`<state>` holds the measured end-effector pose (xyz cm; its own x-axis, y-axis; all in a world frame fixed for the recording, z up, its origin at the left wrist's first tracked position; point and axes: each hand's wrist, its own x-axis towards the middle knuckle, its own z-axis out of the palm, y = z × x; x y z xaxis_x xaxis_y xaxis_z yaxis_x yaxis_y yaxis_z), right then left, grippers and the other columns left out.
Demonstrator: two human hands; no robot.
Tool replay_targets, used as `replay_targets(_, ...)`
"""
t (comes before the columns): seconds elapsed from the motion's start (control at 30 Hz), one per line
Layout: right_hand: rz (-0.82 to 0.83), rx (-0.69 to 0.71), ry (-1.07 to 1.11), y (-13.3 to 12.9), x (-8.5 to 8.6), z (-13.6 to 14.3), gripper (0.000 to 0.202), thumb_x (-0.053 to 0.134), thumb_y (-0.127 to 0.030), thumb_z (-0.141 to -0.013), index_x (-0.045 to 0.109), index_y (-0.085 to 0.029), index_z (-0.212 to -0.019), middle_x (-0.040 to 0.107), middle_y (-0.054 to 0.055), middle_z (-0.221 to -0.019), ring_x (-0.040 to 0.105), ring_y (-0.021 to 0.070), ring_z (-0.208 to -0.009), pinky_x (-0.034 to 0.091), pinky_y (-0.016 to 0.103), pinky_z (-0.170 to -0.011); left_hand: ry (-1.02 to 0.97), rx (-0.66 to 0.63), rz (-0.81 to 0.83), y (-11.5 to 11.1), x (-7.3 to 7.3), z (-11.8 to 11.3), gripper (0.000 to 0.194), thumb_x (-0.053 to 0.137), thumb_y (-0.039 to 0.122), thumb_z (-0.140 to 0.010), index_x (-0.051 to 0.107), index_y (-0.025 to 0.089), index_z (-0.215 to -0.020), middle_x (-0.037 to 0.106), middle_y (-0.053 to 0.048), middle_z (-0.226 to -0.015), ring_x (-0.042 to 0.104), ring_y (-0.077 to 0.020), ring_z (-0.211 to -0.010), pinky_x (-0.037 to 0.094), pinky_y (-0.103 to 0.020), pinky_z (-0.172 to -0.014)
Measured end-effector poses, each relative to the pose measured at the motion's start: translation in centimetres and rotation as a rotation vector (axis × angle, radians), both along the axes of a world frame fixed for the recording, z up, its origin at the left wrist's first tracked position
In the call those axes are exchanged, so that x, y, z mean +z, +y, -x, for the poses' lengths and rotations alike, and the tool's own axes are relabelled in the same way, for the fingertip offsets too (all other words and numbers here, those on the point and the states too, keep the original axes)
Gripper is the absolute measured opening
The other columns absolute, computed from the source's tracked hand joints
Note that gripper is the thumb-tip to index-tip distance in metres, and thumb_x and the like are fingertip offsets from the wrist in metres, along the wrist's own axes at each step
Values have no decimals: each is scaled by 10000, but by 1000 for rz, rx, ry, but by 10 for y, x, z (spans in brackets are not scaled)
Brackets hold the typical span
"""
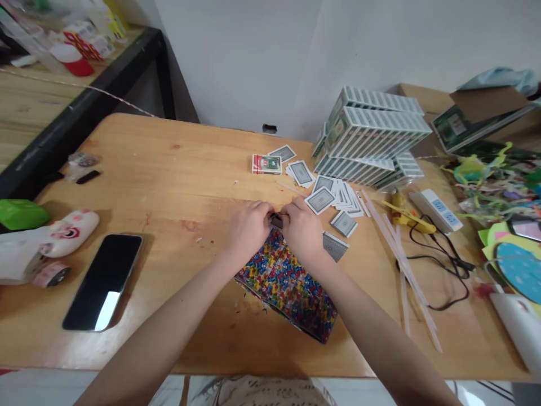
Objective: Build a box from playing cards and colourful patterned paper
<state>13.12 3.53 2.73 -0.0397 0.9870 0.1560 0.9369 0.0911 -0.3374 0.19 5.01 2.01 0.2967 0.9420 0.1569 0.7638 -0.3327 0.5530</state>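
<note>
My left hand (252, 223) and my right hand (301, 225) meet at the middle of the table, fingers closed in a pinch. Between the fingertips is a small dark grey piece (276, 221), perhaps a folded playing card; the fingers hide most of it. Under the hands, set at an angle, lies a flat, glossy object with a multicoloured pattern (287, 276), its near edge slightly raised. Grey-backed playing cards (320, 200) are scattered just beyond my right hand. One grey card (335, 246) sits partly behind my right wrist.
Stacked card boxes (376, 132) stand at the back right, and a single card box (266, 164) lies left of them. Rightward are glue sticks (401, 265), a yellow glue gun (406, 214) with a cable, and a power strip (436, 210). A phone (103, 282) lies left.
</note>
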Motion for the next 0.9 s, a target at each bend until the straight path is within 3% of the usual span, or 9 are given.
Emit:
replay_targets(0.33, 15, 22, -23, -1, 3, -2, 192, 464, -106, -806, 640, -165, -756, 611, 83, -800, 559, 196, -695, 360, 291, -568, 112, -55, -51, 0, 0, 0, 220, 441, 80, -788, 617, 185, -867, 656, -50, -882, 605, -203, -835, 442, -287, -666)
replay_targets(0.9, -42, 118, 239, 0, -9, -15, 247, 420, -86, -774, 642, -179, -722, 607, 59, -781, 562, 181, -769, 435, 280, -696, 104, -98, -52, -1, -3, -1, 204, 438, 99, -817, 617, 173, -877, 648, -55, -882, 604, -191, -825, 452, -285, -690)
